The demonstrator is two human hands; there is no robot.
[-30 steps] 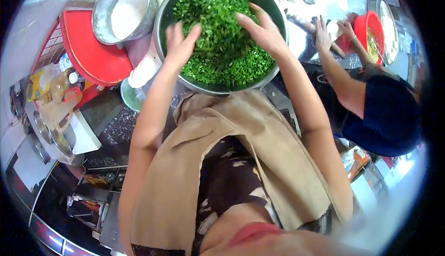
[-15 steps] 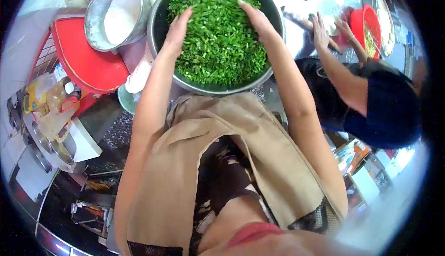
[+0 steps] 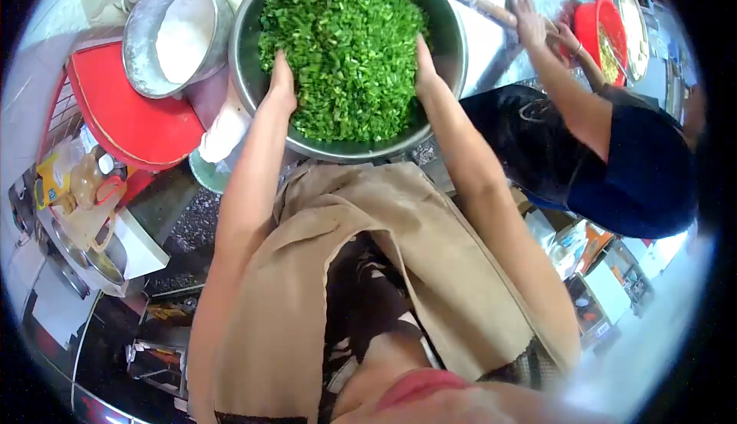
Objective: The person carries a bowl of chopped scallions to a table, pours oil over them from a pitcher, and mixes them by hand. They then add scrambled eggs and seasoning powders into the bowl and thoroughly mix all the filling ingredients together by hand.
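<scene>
A large steel bowl (image 3: 242, 48) in front of me is heaped with finely chopped green chives (image 3: 345, 55). My left hand (image 3: 282, 86) is dug into the left side of the heap, thumb up, with its fingers buried in the greens. On the opposite side my right hand (image 3: 427, 71) cups the chives the same way, its fingers mostly hidden. Between them the two hands hold the pile, inside the bowl's rim.
Left of the bowl, a metal pot of white flour (image 3: 184, 36) stands by a red stool-like surface (image 3: 127, 117). At right, a co-worker's hands (image 3: 530, 24) work a rolling pin (image 3: 487, 5) near a red basin (image 3: 599, 36). Pale dough pieces lie at the back.
Both hands have moved down and nearer to me along the sides of the heap, sinking into the chives. The co-worker's hands have shifted slightly, and the rolling pin shows more plainly.
</scene>
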